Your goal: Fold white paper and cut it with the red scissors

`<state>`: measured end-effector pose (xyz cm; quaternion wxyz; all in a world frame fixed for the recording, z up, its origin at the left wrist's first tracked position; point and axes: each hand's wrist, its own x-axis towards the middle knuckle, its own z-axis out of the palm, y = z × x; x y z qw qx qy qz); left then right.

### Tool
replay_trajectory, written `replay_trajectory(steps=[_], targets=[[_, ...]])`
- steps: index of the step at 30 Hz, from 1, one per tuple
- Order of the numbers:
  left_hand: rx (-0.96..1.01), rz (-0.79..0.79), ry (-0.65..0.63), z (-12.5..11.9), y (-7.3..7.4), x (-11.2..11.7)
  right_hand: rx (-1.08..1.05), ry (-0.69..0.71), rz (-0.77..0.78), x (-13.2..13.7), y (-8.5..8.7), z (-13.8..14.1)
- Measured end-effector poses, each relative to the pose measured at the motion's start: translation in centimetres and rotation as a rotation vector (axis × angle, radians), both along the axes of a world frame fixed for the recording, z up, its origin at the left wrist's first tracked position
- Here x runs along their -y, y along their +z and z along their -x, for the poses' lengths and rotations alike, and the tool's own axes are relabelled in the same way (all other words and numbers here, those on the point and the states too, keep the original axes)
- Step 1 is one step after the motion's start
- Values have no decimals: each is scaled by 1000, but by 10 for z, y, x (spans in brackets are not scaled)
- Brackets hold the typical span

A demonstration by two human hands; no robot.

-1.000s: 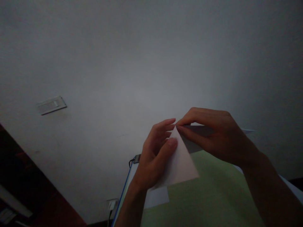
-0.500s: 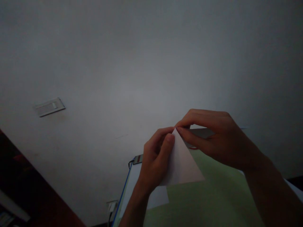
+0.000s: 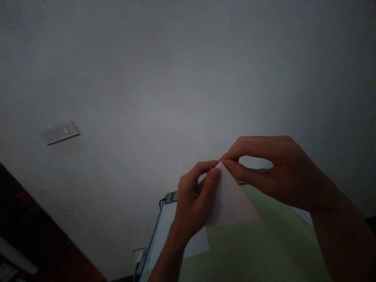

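Observation:
A white sheet of folded paper [image 3: 232,203], triangular in outline with its point upward, is held up above the green tabletop [image 3: 249,250]. My left hand [image 3: 196,199] grips its left edge, the thumb lying on the front face near the top and the fingers behind. At the tip, the thumb and index finger of my right hand [image 3: 273,168] pinch the paper. Those fingers hide the very point, and the back of the paper is out of sight.
Beneath my left forearm lies another white sheet [image 3: 199,243]. A dark phone-like device [image 3: 171,197] with a black cable rests at the table's far left corner. Behind stands a grey-white wall [image 3: 176,98] with a switch plate [image 3: 60,132] and a plugged-in socket [image 3: 139,256].
Both hands and the folded paper have shifted slightly to the right. A grey piece seen behind my right fingers earlier no longer shows there. Both grips stay on the paper.

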<state>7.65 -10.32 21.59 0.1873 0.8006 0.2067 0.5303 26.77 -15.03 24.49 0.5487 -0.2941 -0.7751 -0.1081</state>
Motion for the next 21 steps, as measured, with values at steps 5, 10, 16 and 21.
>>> replay_trajectory(steps=[5,10,16,21], targets=[[10,-20,-5,2,-2,0,-15,-23,-16,1,0,0],[6,-53,16,1,-2,-1,-10,-35,-32,0,0,0],[-5,-110,46,0,-3,-2,7,7,-2,0,0,-2],[10,-164,64,0,-2,-1,11,11,13,1,1,-3]])
